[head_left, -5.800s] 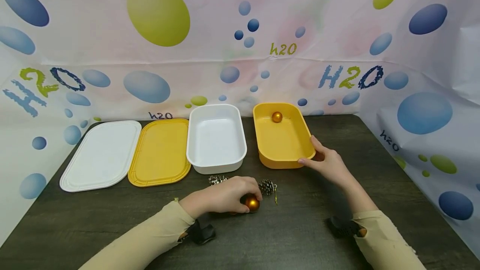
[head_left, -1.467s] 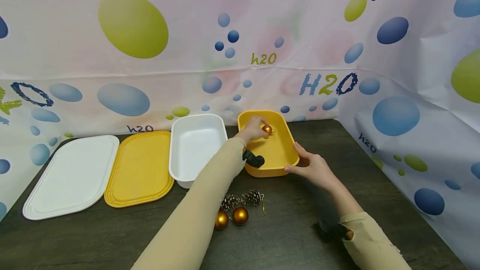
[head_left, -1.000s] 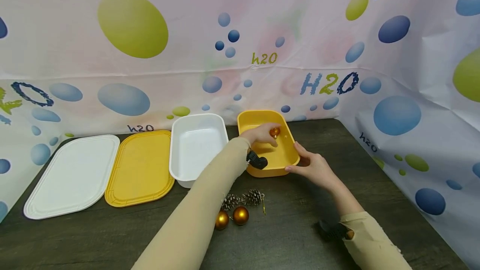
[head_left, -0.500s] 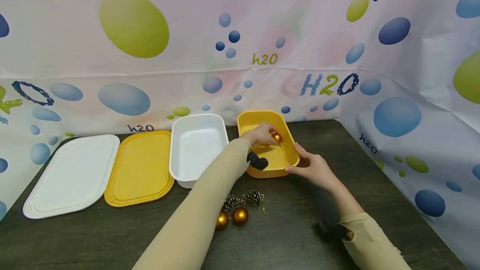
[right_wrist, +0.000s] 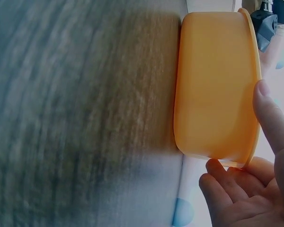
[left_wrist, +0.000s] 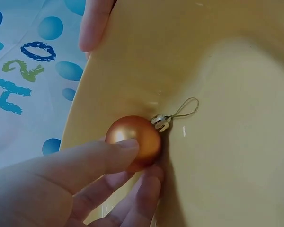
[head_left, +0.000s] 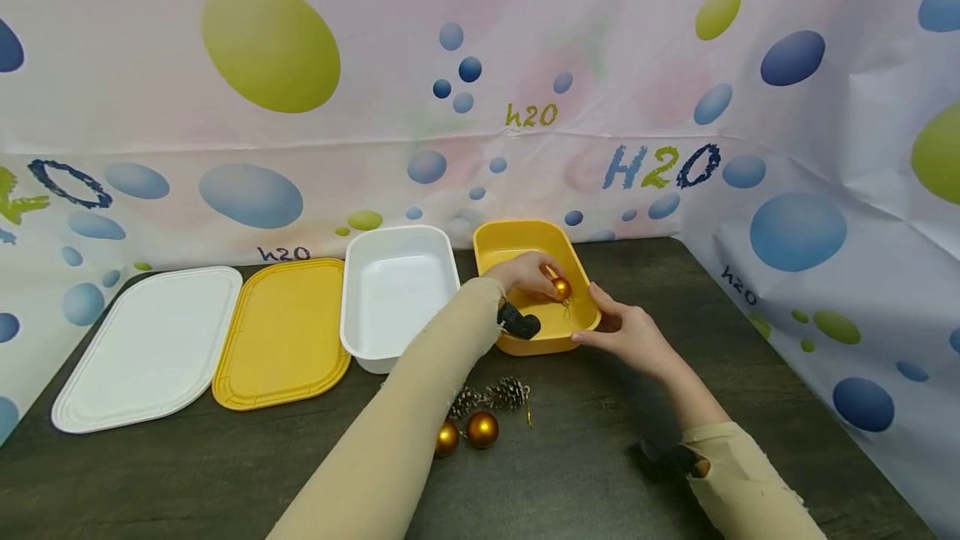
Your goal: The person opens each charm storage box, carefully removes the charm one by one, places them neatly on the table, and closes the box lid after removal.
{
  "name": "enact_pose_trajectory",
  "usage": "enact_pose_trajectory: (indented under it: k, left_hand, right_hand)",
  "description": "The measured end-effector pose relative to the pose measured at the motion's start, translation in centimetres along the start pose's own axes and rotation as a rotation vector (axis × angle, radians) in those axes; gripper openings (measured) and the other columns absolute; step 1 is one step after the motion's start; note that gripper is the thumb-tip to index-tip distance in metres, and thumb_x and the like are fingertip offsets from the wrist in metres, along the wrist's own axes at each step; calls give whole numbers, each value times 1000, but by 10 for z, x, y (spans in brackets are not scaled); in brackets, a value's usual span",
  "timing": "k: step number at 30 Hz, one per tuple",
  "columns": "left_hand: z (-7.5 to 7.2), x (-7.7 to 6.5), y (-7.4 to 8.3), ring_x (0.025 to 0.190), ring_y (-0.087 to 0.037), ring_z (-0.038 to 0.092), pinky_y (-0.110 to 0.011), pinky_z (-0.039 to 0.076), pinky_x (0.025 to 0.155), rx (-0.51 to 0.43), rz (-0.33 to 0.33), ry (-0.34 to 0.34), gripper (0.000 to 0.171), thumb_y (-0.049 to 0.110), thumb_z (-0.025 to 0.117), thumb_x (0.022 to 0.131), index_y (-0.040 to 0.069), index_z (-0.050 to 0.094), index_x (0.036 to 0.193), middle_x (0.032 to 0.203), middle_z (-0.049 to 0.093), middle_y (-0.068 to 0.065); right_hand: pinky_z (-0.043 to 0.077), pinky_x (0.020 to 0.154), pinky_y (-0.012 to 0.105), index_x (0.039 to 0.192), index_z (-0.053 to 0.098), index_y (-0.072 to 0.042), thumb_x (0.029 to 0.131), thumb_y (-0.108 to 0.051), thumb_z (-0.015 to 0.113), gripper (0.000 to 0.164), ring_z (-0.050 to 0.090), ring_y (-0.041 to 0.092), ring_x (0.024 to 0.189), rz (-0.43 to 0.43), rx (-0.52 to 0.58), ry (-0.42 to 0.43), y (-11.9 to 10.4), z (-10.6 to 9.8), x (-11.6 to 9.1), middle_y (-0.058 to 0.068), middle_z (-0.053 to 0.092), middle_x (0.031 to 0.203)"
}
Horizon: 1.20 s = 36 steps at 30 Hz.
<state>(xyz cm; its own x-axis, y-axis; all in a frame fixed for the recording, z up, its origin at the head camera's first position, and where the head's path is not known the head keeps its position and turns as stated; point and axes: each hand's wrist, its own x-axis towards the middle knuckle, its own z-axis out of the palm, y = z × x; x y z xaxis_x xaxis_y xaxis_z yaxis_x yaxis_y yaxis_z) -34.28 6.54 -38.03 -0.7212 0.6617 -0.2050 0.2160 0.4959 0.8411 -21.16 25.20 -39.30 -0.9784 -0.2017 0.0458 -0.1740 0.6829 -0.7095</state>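
Head view: left hand (head_left: 527,275) pinches a small matte gold bauble (head_left: 562,288) low inside the yellow rectangular plastic tub (head_left: 517,241); right hand (head_left: 628,334) grips the tub's near right corner. Placing step; next needs fingers released. Two gold baubles (head_left: 467,433) and pinecones (head_left: 491,396) lie near.

Left wrist view: bauble (left_wrist: 135,142) rests against the tub wall (left_wrist: 236,71), fingertips (left_wrist: 128,146) on it.

Right wrist view: thumb (right_wrist: 270,118) on the rim; nothing obstructs.

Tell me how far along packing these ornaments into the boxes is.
Early on. In hand: the left hand holds one gold ball inside the yellow box, which the right hand steadies. Left: two gold balls and two pinecones on the table; the white box holds nothing, and both lids lie off.
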Motion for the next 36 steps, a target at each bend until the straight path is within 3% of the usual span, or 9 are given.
enact_pose_trajectory:
  k: [6,11,17,23,30,36]
  left_hand:
    - [-2,1,-1,84,-20,57,-23,52,77,-15,-11,-46,29,3,68,87,1,62,116,103,61,-9]
    - [-4,1,-1,84,-19,56,-24,51,77,-31,-19,-130,28,5,68,88,2,62,116,103,62,-9]
    - [-4,4,1,86,-17,57,-22,51,78,19,0,-248,34,4,65,90,1,61,124,106,63,-7]
    - [-4,-2,8,85,-16,57,-20,50,78,24,-30,-281,22,6,68,88,2,66,110,102,63,-7]
    - [-3,-6,15,88,-16,57,-21,51,80,30,-85,-337,25,6,68,89,1,63,112,105,61,-8]
    - [-4,-8,18,85,-15,58,-21,51,78,67,-115,-353,19,10,70,87,2,63,103,98,63,-7]
  right_hand:
    - [45,95,42,149,26,-6,81,-45,73,92,42,32,130,-3,-2,-2,-2,-1,0,13,22,154]
    - [44,96,43,150,26,-7,82,-42,73,90,41,32,131,-5,-4,-3,-2,-1,0,12,22,154]
    - [44,96,44,149,27,-7,81,-43,73,90,41,33,131,-9,-4,-7,-1,-1,0,12,22,154]
    - [45,95,44,150,27,-7,81,-44,73,91,43,33,129,-10,-5,-6,-1,-2,0,13,22,154]
    - [46,93,43,150,26,-7,82,-41,73,89,47,33,126,-19,7,-15,-2,-1,1,13,22,154]
    - [45,95,43,150,27,-7,81,-42,74,90,45,32,128,-22,11,-13,-1,-1,0,12,23,154]
